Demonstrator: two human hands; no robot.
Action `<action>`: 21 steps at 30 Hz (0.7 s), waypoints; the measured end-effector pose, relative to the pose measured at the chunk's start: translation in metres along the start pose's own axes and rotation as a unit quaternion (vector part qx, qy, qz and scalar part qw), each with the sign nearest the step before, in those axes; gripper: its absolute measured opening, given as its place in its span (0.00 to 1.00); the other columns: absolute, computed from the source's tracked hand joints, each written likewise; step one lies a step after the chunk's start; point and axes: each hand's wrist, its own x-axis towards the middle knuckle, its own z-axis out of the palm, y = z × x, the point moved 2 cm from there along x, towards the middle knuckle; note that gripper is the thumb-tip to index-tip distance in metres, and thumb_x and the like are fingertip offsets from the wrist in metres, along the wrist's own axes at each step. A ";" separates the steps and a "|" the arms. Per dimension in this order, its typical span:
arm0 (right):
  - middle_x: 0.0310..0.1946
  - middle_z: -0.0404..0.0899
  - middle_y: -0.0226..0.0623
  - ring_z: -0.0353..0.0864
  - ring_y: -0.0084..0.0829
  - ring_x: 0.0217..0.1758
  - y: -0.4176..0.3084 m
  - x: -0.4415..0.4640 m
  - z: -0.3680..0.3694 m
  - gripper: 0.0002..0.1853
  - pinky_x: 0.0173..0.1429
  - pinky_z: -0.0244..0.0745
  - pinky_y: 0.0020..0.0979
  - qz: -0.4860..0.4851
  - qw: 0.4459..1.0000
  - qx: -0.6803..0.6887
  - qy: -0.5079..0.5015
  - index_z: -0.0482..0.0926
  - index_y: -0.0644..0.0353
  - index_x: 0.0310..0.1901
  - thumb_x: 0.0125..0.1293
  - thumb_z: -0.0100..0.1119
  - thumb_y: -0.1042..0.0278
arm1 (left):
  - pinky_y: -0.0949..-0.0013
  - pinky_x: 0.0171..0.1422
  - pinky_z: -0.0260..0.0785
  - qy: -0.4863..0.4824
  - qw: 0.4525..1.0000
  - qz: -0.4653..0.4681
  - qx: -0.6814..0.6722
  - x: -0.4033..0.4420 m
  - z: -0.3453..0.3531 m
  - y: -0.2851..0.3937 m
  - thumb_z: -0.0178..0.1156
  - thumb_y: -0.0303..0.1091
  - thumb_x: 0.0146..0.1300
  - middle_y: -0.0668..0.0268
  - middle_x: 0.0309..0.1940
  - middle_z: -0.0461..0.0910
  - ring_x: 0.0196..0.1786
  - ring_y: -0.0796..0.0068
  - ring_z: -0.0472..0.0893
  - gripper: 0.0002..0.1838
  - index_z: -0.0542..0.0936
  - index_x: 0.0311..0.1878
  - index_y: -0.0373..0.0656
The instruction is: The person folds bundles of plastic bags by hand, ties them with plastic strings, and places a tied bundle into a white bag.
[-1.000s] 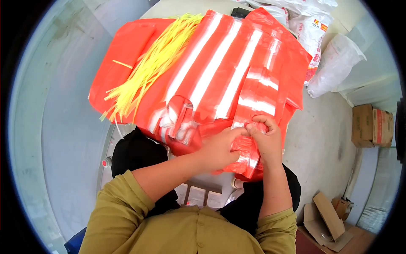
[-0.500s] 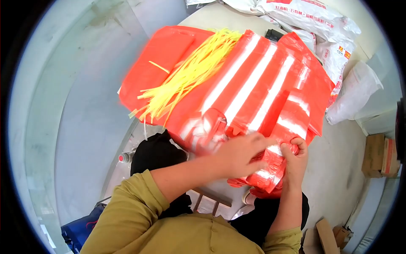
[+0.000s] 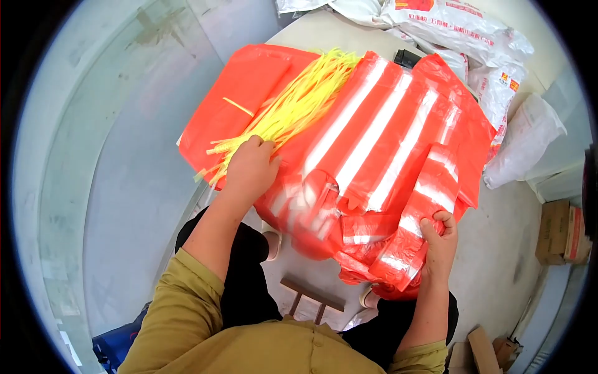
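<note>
My left hand (image 3: 252, 167) is at the lower end of a bundle of yellow plastic strips (image 3: 305, 103), its fingers bent down onto them; the fingertips are partly hidden. My right hand (image 3: 441, 242) grips the right edge of a red plastic bag (image 3: 430, 193), folded into a long band with shiny white patches. Its thumb lies on top of the band. Crumpled red plastic (image 3: 355, 265) bunches up beside the band's lower end. Beneath everything spreads a pile of red plastic sheets (image 3: 349, 162) with bright white streaks. One loose yellow strip (image 3: 238, 106) lies left of the bundle.
White printed sacks (image 3: 458, 28) lie at the table's far edge (image 3: 324, 31), near a small black object (image 3: 407, 58). A translucent white bag (image 3: 526, 140) hangs at the right. Cardboard boxes (image 3: 554, 232) stand farther right, and a wooden stool (image 3: 311, 293) is below, between my legs.
My left hand has left the folded red bag and swung left to the yellow strips. My right hand keeps its hold on the bag, slightly lower in view.
</note>
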 end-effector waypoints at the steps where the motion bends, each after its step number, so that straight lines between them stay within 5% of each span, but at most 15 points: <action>1: 0.45 0.78 0.29 0.80 0.22 0.45 0.003 0.002 -0.002 0.13 0.51 0.79 0.25 -0.001 1.000 -0.001 -0.001 0.77 0.57 0.45 0.64 0.70 0.82 | 0.54 0.60 0.77 -0.008 1.000 0.002 0.000 0.001 -0.001 0.000 0.64 0.39 0.69 0.56 0.49 0.83 0.55 0.53 0.83 0.15 0.87 0.52 0.40; 11: 0.48 0.79 0.29 0.81 0.22 0.47 0.000 0.001 -0.007 0.13 0.53 0.79 0.26 0.009 1.000 0.023 -0.004 0.77 0.57 0.46 0.65 0.69 0.82 | 0.52 0.60 0.78 -0.044 0.999 -0.002 -0.001 0.011 0.001 -0.005 0.60 0.39 0.72 0.54 0.47 0.85 0.55 0.50 0.84 0.14 0.89 0.46 0.40; 14: 0.49 0.79 0.29 0.81 0.23 0.47 0.001 0.001 -0.010 0.13 0.52 0.79 0.27 0.021 0.999 0.038 0.004 0.78 0.56 0.46 0.65 0.70 0.81 | 0.54 0.59 0.77 0.030 0.982 -0.019 -0.186 0.009 -0.009 0.000 0.59 0.37 0.75 0.58 0.48 0.87 0.52 0.55 0.84 0.15 0.90 0.49 0.38; 17: 0.48 0.80 0.28 0.81 0.23 0.47 -0.002 -0.001 -0.007 0.13 0.52 0.79 0.28 0.056 0.993 0.098 0.017 0.78 0.54 0.47 0.66 0.70 0.80 | 0.61 0.55 0.77 -0.059 0.882 -0.153 -0.441 0.013 -0.015 0.015 0.59 0.37 0.78 0.64 0.47 0.88 0.47 0.66 0.84 0.16 0.88 0.55 0.35; 20: 0.47 0.80 0.28 0.81 0.24 0.47 -0.002 -0.001 -0.009 0.13 0.52 0.79 0.28 0.071 0.987 0.145 0.007 0.78 0.52 0.48 0.67 0.70 0.78 | 0.72 0.51 0.73 -0.137 0.636 -0.177 -0.739 0.012 -0.008 0.031 0.56 0.38 0.81 0.71 0.49 0.84 0.43 0.81 0.76 0.19 0.84 0.62 0.33; 21: 0.46 0.81 0.27 0.81 0.23 0.47 -0.006 -0.004 -0.008 0.14 0.53 0.79 0.27 0.078 0.985 0.151 0.004 0.78 0.51 0.49 0.67 0.70 0.78 | 0.71 0.54 0.75 -0.157 0.625 -0.144 -0.751 0.010 0.001 0.041 0.54 0.39 0.81 0.66 0.55 0.84 0.47 0.78 0.79 0.22 0.80 0.66 0.30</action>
